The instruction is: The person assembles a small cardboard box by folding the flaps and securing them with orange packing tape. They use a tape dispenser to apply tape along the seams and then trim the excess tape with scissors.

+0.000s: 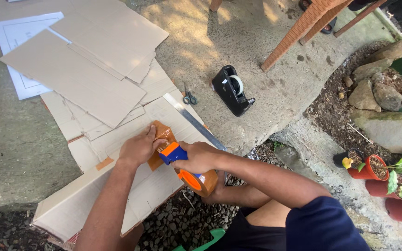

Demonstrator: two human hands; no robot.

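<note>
My right hand (198,157) grips a blue and orange tape dispenser (182,165) loaded with a roll of brown packing tape (203,182). It sits over the near edge of a large flat cardboard sheet (131,195). My left hand (138,148) presses down on a small brown taped cardboard piece (163,135) on that sheet, just left of the dispenser's head. The two hands touch each other over the piece.
Several loose cardboard sheets (77,76) lie stacked to the upper left over white paper (17,35). A metal ruler (194,121), small scissors (190,97) and a black desk tape dispenser (232,90) lie on the concrete. Wicker chair legs (298,32), rocks (378,93) and potted plants (373,167) stand right.
</note>
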